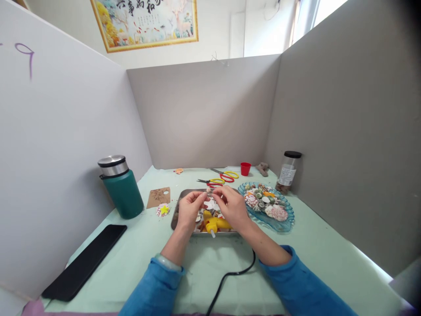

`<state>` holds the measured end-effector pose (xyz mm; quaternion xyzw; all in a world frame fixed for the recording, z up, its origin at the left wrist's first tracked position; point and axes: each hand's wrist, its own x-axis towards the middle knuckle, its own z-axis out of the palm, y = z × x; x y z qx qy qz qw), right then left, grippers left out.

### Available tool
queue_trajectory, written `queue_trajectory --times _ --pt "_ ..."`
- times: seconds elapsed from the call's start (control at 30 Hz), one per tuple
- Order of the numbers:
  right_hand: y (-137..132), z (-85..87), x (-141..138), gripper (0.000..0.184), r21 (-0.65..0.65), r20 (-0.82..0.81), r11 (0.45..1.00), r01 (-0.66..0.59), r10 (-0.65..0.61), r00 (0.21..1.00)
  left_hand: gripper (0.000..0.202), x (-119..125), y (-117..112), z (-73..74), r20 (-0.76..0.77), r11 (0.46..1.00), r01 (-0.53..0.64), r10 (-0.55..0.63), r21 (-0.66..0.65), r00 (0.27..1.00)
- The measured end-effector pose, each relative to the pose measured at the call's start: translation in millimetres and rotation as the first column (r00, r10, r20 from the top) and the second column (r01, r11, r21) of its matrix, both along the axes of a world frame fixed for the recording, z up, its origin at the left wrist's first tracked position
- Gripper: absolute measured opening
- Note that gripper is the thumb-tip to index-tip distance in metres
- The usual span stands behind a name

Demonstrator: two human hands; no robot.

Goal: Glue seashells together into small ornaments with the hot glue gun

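Observation:
My left hand (191, 210) and my right hand (231, 206) meet above a metal tray (174, 219), fingertips pinched close together. A small pale, speckled piece (208, 190) shows just behind the fingertips; whether either hand grips it is too small to tell. Below my hands in the tray lie a white star-shaped piece (211, 204), several shells and a yellow glue gun (213, 221). The glue gun's pale nozzle points toward me over the near rim. A black cord (230, 274) runs from near the tray toward the front edge.
To the right stand a blue glass plate (285, 224) of shells and a black-lidded jar (287, 173). Behind are two pairs of scissors (226, 175) and a red cup (245, 169). At left are a green bottle (123, 193), a brown card (158, 198), a shell flower (163, 210) and a black slab (85, 261).

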<state>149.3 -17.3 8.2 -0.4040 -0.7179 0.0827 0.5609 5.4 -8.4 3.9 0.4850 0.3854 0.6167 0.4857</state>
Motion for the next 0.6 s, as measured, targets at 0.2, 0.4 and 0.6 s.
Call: queue_trajectory --times 0.2,0.4,0.6 --pt "-2.6 -0.2 0.6 0.019 0.064 0.237 0.995 0.081 -0.093 0.967 0.027 1.1 -2.4 3.1 -0.060 1.000 -0.026 0.027 0.013 0.998" --pt "-1.3 -0.1 -0.7 0.018 0.086 0.287 0.990 0.108 -0.129 0.949 0.030 1.9 -2.7 2.4 -0.129 0.997 -0.068 0.073 0.038 0.989" --pt "10.1 1.4 2.9 0.014 -0.326 -0.301 0.910 -0.257 0.158 0.940 0.033 -2.1 0.9 -0.5 -0.105 0.986 -0.147 0.155 0.085 0.982"
